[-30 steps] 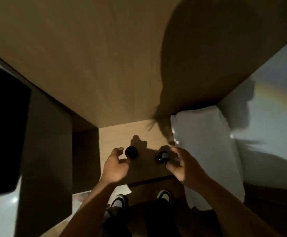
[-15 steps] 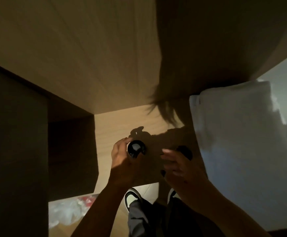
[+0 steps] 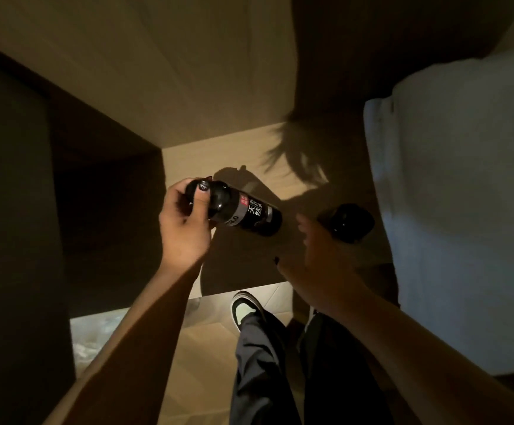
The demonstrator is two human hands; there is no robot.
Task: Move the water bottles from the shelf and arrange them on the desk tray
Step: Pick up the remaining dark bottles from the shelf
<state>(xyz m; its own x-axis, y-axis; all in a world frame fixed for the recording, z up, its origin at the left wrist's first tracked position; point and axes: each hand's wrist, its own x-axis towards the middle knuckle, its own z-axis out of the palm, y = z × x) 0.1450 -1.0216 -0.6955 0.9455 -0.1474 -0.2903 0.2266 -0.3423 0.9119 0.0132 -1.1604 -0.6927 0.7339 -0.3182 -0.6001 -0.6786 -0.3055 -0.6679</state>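
Note:
My left hand (image 3: 185, 228) grips the neck end of a dark water bottle (image 3: 246, 213) with a black and grey label. The bottle is tilted almost flat above the wooden shelf (image 3: 243, 259), its base pointing right. A second dark bottle (image 3: 346, 222) is at the right of the shelf beside a white cloth. My right hand (image 3: 313, 262) is curled around its near side, fingers wrapped on it. The light is dim and the second bottle is partly hidden by my hand.
A large white cloth or pillow (image 3: 457, 191) fills the right side, touching the shelf. A wooden panel (image 3: 157, 72) rises behind the shelf and a dark cabinet side (image 3: 13, 210) stands at the left. Below are my legs and a shoe (image 3: 245, 308) on a light floor.
My left hand has lifted its bottle off the shelf and tipped it sideways. My right hand has closed around the second bottle. The view has moved closer.

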